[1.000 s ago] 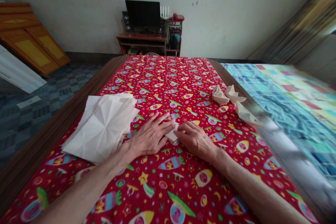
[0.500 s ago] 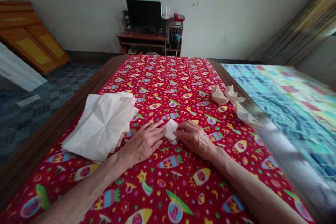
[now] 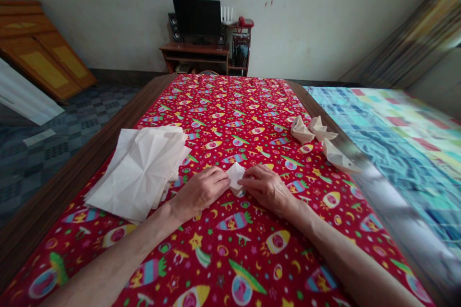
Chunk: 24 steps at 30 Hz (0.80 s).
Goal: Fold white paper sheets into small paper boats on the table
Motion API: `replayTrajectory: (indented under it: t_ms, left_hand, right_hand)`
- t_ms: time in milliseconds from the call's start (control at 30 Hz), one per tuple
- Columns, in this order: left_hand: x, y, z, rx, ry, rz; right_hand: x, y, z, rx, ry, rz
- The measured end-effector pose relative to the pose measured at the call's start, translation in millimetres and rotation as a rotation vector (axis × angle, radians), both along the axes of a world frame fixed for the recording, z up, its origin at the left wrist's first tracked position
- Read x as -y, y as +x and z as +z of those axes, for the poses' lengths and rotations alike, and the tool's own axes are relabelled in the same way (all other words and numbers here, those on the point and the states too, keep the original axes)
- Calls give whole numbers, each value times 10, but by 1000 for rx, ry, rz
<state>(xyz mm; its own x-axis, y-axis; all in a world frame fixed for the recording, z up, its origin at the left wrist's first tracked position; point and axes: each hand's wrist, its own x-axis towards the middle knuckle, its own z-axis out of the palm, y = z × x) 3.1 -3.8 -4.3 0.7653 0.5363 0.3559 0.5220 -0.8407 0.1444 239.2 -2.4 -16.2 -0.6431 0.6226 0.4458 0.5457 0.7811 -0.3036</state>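
A small folded white paper (image 3: 236, 173) with a pointed top lies on the red patterned cloth (image 3: 230, 129), between my two hands. My left hand (image 3: 206, 186) has its fingers drawn together on the paper's left edge. At the right edge, the thumb and fingers of my right hand (image 3: 267, 186) pinch the same paper. The lower end of the paper looks slightly raised. To the left lies a stack of creased white paper sheets (image 3: 144, 170), near my left forearm. Several folded paper shapes, one a boat-like paper piece (image 3: 338, 157), sit at the right edge of the cloth.
The cloth covers a table with a dark wooden edge (image 3: 108, 129). A bed with a blue checked cover (image 3: 382, 153) adjoins the right side. Beyond the far end stands a desk (image 3: 194, 49) with a monitor (image 3: 197, 20). A wooden cabinet (image 3: 46, 53) is at the far left.
My left hand's fingers have gone from lying stretched out beside the paper to being curled in on its left edge. My right hand has barely moved. The paper's lower end has shifted slightly.
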Motion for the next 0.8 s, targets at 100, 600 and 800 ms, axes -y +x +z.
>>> replayTrajectory:
  t_ms: [100, 600, 800]
  left_hand:
    - [-27, -3, -76, 120, -37, 20]
    - [-95, 127, -177, 239, -168, 384]
    - [-100, 95, -222, 248, -162, 362]
  right_hand:
    - [-4, -11, -3, -40, -42, -24]
    - [29, -115, 47, 50, -100, -381]
    - [-15, -145, 48, 173, -65, -434]
